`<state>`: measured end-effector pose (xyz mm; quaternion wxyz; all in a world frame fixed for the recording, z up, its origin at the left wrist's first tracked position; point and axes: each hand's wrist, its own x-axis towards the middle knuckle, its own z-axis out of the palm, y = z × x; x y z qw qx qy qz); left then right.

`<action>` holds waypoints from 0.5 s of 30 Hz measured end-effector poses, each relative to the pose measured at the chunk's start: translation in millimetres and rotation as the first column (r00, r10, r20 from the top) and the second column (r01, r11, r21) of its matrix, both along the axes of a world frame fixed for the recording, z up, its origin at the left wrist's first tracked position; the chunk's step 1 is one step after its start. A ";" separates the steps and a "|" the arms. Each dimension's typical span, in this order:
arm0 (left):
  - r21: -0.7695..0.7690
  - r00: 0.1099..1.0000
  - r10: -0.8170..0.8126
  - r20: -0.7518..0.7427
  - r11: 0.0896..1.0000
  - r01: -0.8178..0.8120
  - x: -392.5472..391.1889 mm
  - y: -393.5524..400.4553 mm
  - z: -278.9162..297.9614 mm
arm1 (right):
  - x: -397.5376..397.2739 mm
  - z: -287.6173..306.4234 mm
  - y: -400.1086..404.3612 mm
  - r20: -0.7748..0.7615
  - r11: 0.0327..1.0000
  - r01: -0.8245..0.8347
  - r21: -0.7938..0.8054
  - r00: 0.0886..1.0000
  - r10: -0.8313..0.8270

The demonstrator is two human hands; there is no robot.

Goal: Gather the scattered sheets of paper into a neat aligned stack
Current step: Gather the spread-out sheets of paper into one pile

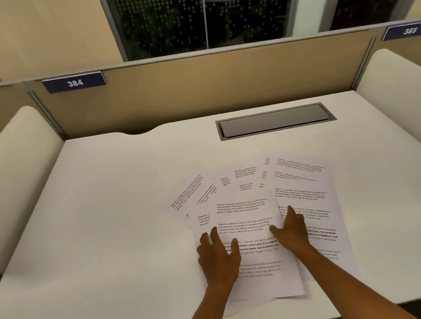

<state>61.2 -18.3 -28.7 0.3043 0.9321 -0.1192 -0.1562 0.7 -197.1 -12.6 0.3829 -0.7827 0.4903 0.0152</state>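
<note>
Several white printed sheets of paper (251, 208) lie fanned out and overlapping on the white desk (104, 234), right of centre. The top sheet (260, 271) lies roughly straight; others stick out behind it to the left and right (307, 187). My left hand (218, 259) rests flat on the left side of the top sheet, fingers spread. My right hand (292, 232) presses flat where the top sheet meets the right-hand sheet, fingers apart. Neither hand grips a sheet.
A grey cable hatch (275, 120) is set into the desk behind the papers. Beige partition panels (204, 84) close off the back, with rounded white dividers at left (10, 177) and right (408, 107). The desk's front edge runs just below the papers.
</note>
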 end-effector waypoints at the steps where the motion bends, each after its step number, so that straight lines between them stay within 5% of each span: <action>1: -0.020 1.000 0.014 0.003 1.000 -0.014 2.3 0.0 0.6 | 2.1 -0.2 -1.8 0.012 1.000 0.004 0.014 1.000 -0.004; 10: 0.090 0.963 0.265 0.042 0.959 -0.268 10.4 1.5 6.9 | 8.0 1.3 -1.2 -0.024 0.988 -0.134 -0.071 0.991 0.133; 15: 0.032 0.943 0.332 -0.001 0.943 -0.332 4.6 -11.3 8.2 | 12.1 1.0 8.6 -0.048 0.978 -0.187 -0.089 0.982 0.184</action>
